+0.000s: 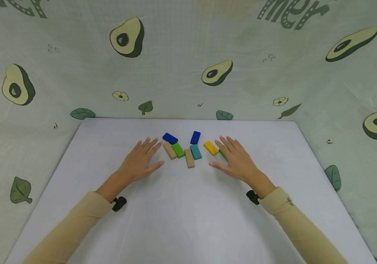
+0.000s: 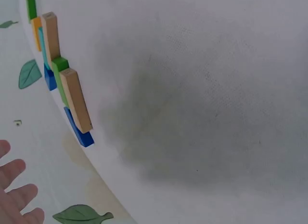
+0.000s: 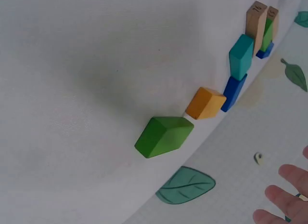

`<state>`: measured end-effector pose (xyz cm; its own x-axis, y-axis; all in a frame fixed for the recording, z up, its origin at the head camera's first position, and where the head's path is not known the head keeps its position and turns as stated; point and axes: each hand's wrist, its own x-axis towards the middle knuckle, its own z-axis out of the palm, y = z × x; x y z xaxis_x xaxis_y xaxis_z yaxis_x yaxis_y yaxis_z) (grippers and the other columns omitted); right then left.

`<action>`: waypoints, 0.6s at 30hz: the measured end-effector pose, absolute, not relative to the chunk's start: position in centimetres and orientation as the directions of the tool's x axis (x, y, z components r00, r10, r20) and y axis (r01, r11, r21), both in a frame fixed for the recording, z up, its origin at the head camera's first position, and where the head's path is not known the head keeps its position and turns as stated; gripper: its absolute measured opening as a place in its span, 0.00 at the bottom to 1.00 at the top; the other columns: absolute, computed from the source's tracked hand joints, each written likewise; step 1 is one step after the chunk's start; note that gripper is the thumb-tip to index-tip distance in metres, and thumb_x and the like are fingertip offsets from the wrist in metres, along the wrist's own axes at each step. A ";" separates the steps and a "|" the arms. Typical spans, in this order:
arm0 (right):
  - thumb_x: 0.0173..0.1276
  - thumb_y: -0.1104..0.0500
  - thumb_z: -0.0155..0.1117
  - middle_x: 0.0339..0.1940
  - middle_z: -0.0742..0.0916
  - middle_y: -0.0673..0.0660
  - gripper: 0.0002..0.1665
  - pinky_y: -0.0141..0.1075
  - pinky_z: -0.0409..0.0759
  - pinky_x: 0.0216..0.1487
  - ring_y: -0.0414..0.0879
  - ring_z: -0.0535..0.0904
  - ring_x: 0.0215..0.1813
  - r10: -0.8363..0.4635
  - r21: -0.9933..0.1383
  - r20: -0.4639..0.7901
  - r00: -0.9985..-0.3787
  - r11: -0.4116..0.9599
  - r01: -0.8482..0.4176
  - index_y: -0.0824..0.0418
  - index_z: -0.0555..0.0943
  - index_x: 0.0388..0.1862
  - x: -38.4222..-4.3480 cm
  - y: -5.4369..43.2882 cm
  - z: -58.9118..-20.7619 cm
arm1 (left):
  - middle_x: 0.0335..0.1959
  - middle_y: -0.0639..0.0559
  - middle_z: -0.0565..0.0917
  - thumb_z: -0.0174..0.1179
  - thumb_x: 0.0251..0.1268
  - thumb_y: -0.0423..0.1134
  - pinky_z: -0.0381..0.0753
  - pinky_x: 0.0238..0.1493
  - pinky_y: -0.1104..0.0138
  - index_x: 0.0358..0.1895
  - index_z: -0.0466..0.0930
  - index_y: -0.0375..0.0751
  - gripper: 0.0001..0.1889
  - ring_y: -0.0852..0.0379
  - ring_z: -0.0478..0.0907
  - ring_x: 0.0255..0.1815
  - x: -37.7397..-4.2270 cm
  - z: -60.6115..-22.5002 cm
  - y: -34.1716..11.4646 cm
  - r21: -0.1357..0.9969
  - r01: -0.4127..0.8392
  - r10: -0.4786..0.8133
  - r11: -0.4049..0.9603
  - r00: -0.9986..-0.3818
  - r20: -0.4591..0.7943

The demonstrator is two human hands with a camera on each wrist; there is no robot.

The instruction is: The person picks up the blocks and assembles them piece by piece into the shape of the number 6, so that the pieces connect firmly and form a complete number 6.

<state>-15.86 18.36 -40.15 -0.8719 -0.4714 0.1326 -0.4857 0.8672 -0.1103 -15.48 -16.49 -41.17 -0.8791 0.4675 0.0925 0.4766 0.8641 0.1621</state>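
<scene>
Several small rectangular blocks lie loosely grouped on the white table. On the left of the group are a blue block (image 1: 170, 138), a wooden block (image 1: 170, 150) and a green block (image 1: 178, 150). Beside them sit a second wooden block (image 1: 189, 158), a teal block (image 1: 195, 151) and another blue block (image 1: 195, 137). A yellow block (image 1: 211, 148) and a second green block (image 3: 163, 136) lie to the right. My left hand (image 1: 141, 160), fingers spread, is left of the group and holds nothing. My right hand (image 1: 236, 157), also spread, partly hides the right green block in the head view.
The white table (image 1: 181, 212) extends toward me under both arms. Behind and around it hangs a pale cloth (image 1: 175, 47) printed with avocados and leaves. Each wrist bears a small black camera.
</scene>
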 end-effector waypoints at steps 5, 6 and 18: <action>0.60 0.33 0.56 0.71 0.65 0.61 0.47 0.53 0.52 0.70 0.59 0.58 0.72 -0.449 -0.148 0.115 -0.886 0.874 -0.463 0.58 0.60 0.71 -16.5 17.6 -40.1 | 0.72 0.44 0.58 0.48 0.66 0.58 0.48 0.71 0.50 0.71 0.56 0.41 0.35 0.42 0.52 0.73 -15.8 -41.5 -15.7 0.188 0.474 0.460 0.860 -0.880 0.116; 0.61 0.33 0.56 0.71 0.65 0.61 0.47 0.53 0.53 0.70 0.59 0.59 0.71 -0.445 -0.161 0.114 -0.888 0.874 -0.458 0.58 0.60 0.71 -16.6 17.4 -40.1 | 0.72 0.43 0.59 0.48 0.66 0.58 0.49 0.71 0.50 0.70 0.57 0.41 0.35 0.42 0.53 0.73 -15.8 -41.6 -15.6 0.199 0.473 0.457 0.858 -0.881 0.124; 0.64 0.41 0.58 0.67 0.69 0.63 0.39 0.52 0.65 0.64 0.58 0.64 0.68 -0.404 -0.426 0.078 -0.912 0.813 -0.396 0.60 0.64 0.68 -17.7 15.2 -40.9 | 0.67 0.45 0.67 0.57 0.61 0.56 0.65 0.63 0.50 0.69 0.60 0.44 0.35 0.43 0.64 0.67 -16.3 -43.0 -12.7 0.344 0.407 0.387 0.846 -0.913 0.128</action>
